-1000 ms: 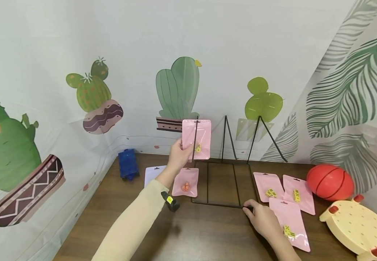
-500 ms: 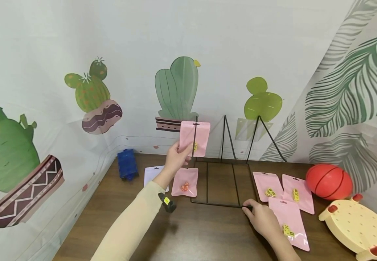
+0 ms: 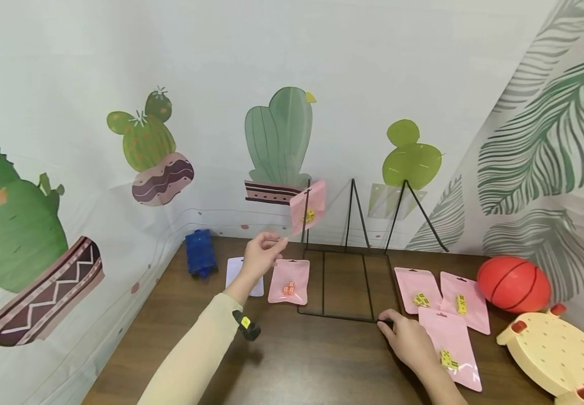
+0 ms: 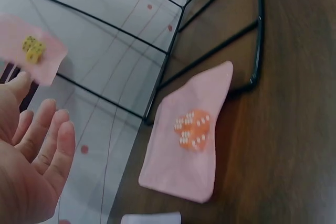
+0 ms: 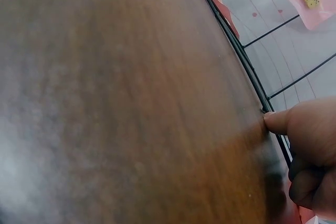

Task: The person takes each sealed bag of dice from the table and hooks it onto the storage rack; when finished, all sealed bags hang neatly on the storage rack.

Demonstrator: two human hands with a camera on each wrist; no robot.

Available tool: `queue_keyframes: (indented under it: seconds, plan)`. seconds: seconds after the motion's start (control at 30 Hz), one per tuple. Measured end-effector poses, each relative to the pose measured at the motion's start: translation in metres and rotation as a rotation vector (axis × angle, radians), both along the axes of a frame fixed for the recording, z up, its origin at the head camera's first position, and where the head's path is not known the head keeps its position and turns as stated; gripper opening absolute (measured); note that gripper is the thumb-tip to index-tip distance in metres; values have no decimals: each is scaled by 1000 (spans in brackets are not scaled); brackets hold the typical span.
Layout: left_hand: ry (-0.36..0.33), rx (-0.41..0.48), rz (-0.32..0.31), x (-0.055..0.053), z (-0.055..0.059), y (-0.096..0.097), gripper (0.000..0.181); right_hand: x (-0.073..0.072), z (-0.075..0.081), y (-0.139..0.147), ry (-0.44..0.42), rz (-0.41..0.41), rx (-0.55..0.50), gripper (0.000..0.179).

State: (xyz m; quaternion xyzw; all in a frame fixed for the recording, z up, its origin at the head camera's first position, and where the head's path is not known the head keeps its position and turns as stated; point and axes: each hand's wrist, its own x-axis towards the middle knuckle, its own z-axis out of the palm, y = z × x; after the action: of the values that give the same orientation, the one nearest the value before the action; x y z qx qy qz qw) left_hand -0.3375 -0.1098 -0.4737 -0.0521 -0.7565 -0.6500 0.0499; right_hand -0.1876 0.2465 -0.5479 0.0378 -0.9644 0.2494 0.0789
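Over by the back left corner of the surface (image 3: 297,360) is a blue thing (image 3: 199,253). A white bag (image 3: 233,271) lies next, partly behind my left hand (image 3: 260,256). That hand is up in the air, its fingers loosely spread and holding nothing. Under it, a bit right, lies a pink bag with orange dice (image 3: 289,281). A pink bag with yellow dice (image 3: 316,198) hangs tilted on the left arm of the black rack (image 3: 338,316), near the back edge. I think I am hanging bags, and this one looks hung. My right hand (image 3: 410,340) pinches the rack's front right corner. Three more pink bags (image 3: 446,332) lie right of it. Next, I guess, I should pick up another bag and slide its hole onto an arm, keeping the rack steady.
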Motion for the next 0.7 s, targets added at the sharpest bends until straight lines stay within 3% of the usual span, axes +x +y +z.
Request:
queue_keyframes:
  seconds: [0.23, 0.47, 0.7]
  plan:
    - [-1, -117, 55, 12, -12, -24, 45, 0, -1, 0, -6, 0, -7, 12]
    - [58, -403, 202, 27, -21, -45, 41, 0, -3, 0, 29, 5, -1, 12]
    - [78, -505, 237, 41, -35, -63, 41, 0, -4, 1, 30, 8, 0, 11]
